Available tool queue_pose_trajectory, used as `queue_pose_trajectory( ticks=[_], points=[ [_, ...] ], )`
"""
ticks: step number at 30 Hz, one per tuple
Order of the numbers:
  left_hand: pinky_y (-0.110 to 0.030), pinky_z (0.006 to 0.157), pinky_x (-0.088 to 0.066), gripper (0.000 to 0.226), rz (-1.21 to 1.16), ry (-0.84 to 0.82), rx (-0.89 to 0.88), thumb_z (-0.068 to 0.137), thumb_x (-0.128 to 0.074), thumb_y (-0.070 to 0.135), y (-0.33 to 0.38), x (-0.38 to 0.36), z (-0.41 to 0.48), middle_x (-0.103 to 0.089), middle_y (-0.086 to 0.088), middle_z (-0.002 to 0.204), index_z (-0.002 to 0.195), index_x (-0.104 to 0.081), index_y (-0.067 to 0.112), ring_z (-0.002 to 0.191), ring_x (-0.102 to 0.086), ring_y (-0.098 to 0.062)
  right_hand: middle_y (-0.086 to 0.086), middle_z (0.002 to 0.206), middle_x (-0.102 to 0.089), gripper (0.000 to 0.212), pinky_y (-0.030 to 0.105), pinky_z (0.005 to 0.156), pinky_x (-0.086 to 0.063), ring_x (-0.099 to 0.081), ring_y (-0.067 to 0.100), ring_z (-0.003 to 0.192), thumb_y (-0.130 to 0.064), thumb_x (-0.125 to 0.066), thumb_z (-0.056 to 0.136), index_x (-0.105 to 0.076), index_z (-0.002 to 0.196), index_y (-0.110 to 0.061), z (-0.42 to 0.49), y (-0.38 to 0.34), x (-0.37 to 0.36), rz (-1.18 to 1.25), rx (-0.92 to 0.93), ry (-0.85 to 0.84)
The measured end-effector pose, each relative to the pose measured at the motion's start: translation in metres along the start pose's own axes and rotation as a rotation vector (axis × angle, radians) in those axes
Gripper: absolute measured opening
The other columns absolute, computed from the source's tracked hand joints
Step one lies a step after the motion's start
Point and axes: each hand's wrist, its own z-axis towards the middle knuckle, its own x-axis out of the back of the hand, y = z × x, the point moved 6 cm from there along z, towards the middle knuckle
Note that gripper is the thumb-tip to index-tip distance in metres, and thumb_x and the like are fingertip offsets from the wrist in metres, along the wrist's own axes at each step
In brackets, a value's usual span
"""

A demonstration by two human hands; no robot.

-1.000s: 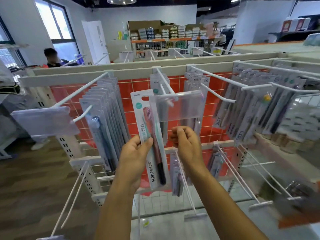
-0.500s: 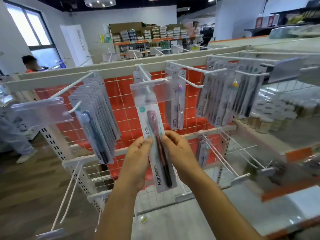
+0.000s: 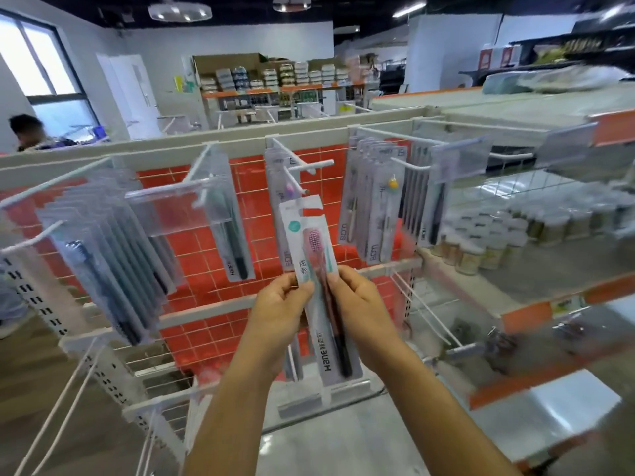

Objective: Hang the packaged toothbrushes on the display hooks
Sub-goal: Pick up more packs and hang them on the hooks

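Note:
I hold a packaged toothbrush (image 3: 318, 255) upright in front of the rack; it has a pink brush head, a dark handle and a white card marked "Hane". My left hand (image 3: 280, 314) pinches its left edge and my right hand (image 3: 360, 310) pinches its right edge, at about mid-height. The top of the card sits just below the tip of a white display hook (image 3: 297, 182) that carries one pack near the back. I cannot tell whether the card's hole is on the hook.
Hooks to the left hold several grey-blue toothbrush packs (image 3: 113, 255), and one dark-brush pack (image 3: 230, 235) hangs left of centre. More packs (image 3: 378, 207) hang to the right. Behind is a red grid panel (image 3: 254, 207). Jars (image 3: 481, 245) fill a shelf on the right. A person (image 3: 25, 132) stands far left.
The view has swung right. Both hands have carried the pack from the hook with the clear tag holder to the neighbouring hook on its right, and raised it slightly.

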Motion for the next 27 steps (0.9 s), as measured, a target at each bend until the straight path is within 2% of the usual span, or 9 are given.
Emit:
queue_pose_trajectory(
  ticks=[3,7,10,15,18,22,24,27],
  points=[
    [-0.023,0.062,-0.055,0.013,0.030,0.037,0.000,0.099,-0.053,0.014,0.000,-0.012,0.005,-0.075,0.000,0.081,0.104,-0.065,0.012,0.072,-0.070,-0.011,0.022,0.102,-0.067,0.025,0.043,0.083,-0.055,-0.064,0.022,0.086,-0.016,-0.044,0.102,-0.066,0.103,-0.006,0.004,-0.003,0.018,-0.019,0.010,0.005],
    [-0.028,0.069,-0.057,0.010,0.032,0.086,0.015,0.098,-0.056,0.015,-0.002,-0.016,0.006,-0.075,-0.001,0.089,0.097,-0.065,0.017,0.081,-0.072,-0.014,0.022,0.101,-0.068,0.024,0.047,0.087,-0.053,-0.063,0.022,0.086,-0.014,-0.045,0.101,-0.068,0.099,-0.008,0.009,-0.003,0.026,-0.023,0.004,-0.008],
    [-0.030,0.071,-0.059,0.009,0.010,0.122,0.025,0.097,-0.057,0.014,-0.004,-0.012,0.003,-0.075,-0.003,0.092,0.098,-0.066,0.014,0.085,-0.073,-0.017,0.013,0.094,-0.071,0.024,0.045,0.083,-0.055,-0.066,0.021,0.083,-0.017,-0.047,0.100,-0.070,0.095,-0.016,0.011,0.001,0.024,-0.044,-0.023,-0.034],
    [-0.035,0.077,-0.060,0.011,0.001,0.187,0.000,0.096,-0.058,0.010,-0.006,-0.005,-0.001,-0.075,-0.008,0.091,0.096,-0.068,0.010,0.083,-0.072,-0.021,0.016,0.096,-0.070,0.023,0.036,0.078,-0.057,-0.065,0.019,0.082,-0.015,-0.047,0.100,-0.068,0.101,-0.008,0.013,0.005,0.019,-0.040,-0.050,-0.090],
    [-0.032,0.081,-0.058,0.011,0.033,0.220,-0.046,0.094,-0.060,0.006,-0.006,-0.007,-0.001,-0.075,-0.009,0.092,0.095,-0.070,0.010,0.083,-0.070,-0.018,0.014,0.097,-0.071,0.023,0.034,0.078,-0.057,-0.067,0.020,0.085,-0.014,-0.046,0.100,-0.069,0.101,-0.010,0.013,0.007,0.023,-0.015,-0.067,-0.098],
    [-0.023,0.074,-0.056,0.014,0.048,0.228,-0.052,0.092,-0.062,0.007,-0.008,-0.023,0.002,-0.076,0.000,0.086,0.091,-0.072,0.017,0.082,-0.071,-0.012,0.015,0.099,-0.071,0.023,0.040,0.085,-0.055,-0.065,0.020,0.086,-0.014,-0.047,0.100,-0.069,0.095,-0.014,0.013,0.006,0.039,0.012,-0.081,-0.089],
    [-0.023,0.074,-0.056,0.014,0.059,0.225,-0.048,0.092,-0.062,0.008,-0.009,-0.035,0.003,-0.076,0.000,0.086,0.091,-0.072,0.018,0.082,-0.070,-0.012,0.012,0.096,-0.072,0.024,0.038,0.083,-0.055,-0.065,0.018,0.085,-0.015,-0.047,0.100,-0.069,0.092,-0.019,0.013,0.004,0.052,-0.002,-0.078,-0.087],
    [-0.029,0.082,-0.056,0.010,0.091,0.210,-0.044,0.091,-0.065,0.012,-0.012,-0.054,0.006,-0.076,-0.001,0.090,0.094,-0.072,0.019,0.089,-0.071,-0.017,-0.001,0.087,-0.073,0.026,0.027,0.076,-0.056,-0.067,0.012,0.082,-0.016,-0.047,0.100,-0.069,0.088,-0.023,0.015,0.002,0.074,-0.025,-0.077,-0.072]
  ],
)
